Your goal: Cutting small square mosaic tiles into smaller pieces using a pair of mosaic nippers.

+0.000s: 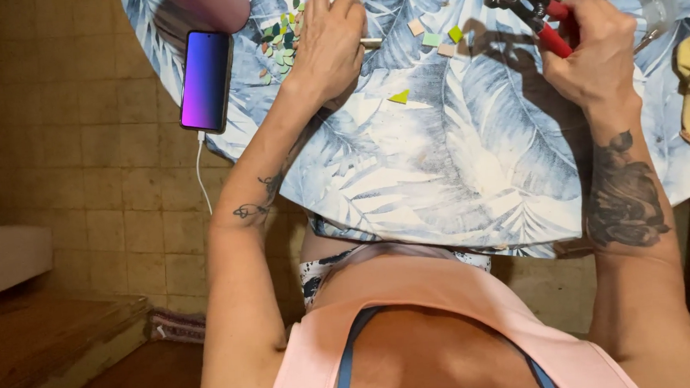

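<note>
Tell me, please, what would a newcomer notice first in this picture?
The round table's leaf-print blue cloth fills the middle. At its left edge lies a smartphone with a glowing purple screen, on a white cable. The right hand grips red-handled nippers at the top, while the left hand rests by a pile of small coloured tile pieces.

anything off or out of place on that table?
The phone lies at the table's left rim, one corner overhanging, its white cable dangling off the edge. Small coloured tile pieces lie scattered loose near the left hand. The right hand grips red-handled nippers.
</note>
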